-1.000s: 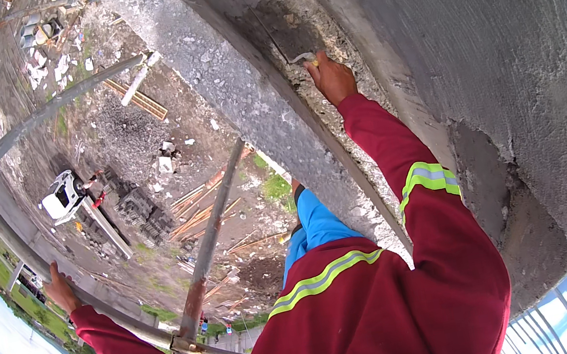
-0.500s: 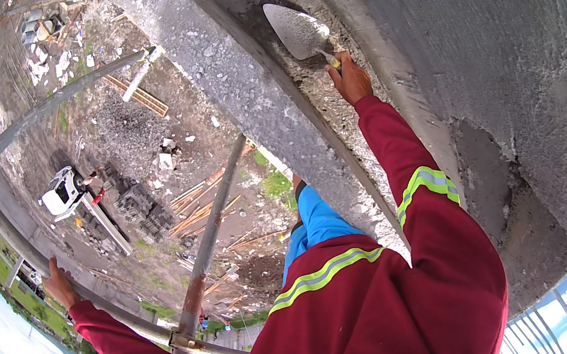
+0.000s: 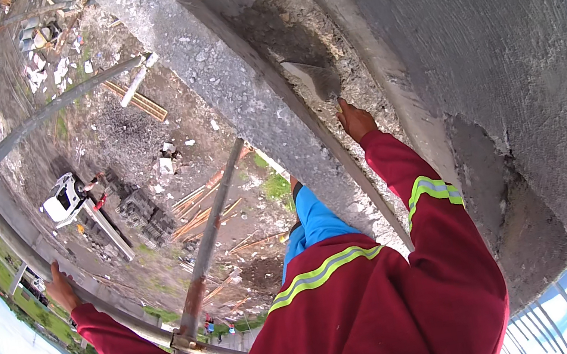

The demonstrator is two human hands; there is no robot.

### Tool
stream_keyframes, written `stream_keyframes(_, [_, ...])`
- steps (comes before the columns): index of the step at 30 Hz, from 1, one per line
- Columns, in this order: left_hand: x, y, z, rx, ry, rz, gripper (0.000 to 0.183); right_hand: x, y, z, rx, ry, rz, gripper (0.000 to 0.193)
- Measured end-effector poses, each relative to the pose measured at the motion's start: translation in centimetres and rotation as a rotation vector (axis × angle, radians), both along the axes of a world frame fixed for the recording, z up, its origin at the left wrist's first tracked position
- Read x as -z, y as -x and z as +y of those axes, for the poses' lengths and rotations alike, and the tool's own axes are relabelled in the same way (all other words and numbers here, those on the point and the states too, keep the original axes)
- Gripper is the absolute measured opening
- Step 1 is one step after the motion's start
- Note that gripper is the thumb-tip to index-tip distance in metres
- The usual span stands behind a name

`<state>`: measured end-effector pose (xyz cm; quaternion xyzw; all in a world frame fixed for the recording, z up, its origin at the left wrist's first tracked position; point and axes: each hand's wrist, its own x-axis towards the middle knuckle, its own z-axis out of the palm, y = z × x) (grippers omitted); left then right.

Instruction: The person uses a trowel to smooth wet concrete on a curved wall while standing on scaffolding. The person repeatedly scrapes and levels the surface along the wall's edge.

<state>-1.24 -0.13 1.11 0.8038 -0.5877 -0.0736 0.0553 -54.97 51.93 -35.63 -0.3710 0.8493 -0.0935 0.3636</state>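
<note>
My right hand (image 3: 357,121) is closed round the handle of a pointed trowel (image 3: 318,80). The trowel's grey blade is tilted and lies low in the channel (image 3: 350,82) between a concrete ledge and the wall, close to rough, crumbly mortar; whether it touches the mortar I cannot tell. Off to the left, my left hand (image 3: 60,287) grips a curved-looking metal scaffold pipe (image 3: 14,243), its fingers wrapped over the tube.
A grey concrete ledge (image 3: 236,79) runs beside me, and a plastered wall (image 3: 489,12) with a broken patch (image 3: 480,150) rises at right. Scaffold pipes (image 3: 210,235) cross at left. Far below are a white truck (image 3: 65,198), timber (image 3: 137,100) and rubble.
My right hand has drawn the trowel back toward me along the channel, and the blade has turned from face-up to a steep tilt. My left hand stays on the pipe.
</note>
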Motion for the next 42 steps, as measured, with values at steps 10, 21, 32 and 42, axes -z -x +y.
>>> stream_keyframes(10, [0.2,-0.3,0.0,-0.004,0.032,-0.018,0.061,0.4,1.2,1.3,-0.010,-0.010,-0.060,0.040])
stream_keyframes(21, [0.1,-0.4,0.1,-0.032,0.011,0.131,0.050,-0.5,2.5,1.3,0.059,0.091,-0.253,0.051])
stream_keyframes(32, [0.2,-1.0,-0.3,0.026,0.043,0.027,0.056,-12.5,6.0,-3.9,0.089,0.057,-0.481,0.054])
stream_keyframes(42, [0.4,-1.5,-0.1,0.006,0.085,-0.109,0.067,-25.8,-3.2,-15.9,0.287,0.668,-0.458,0.047])
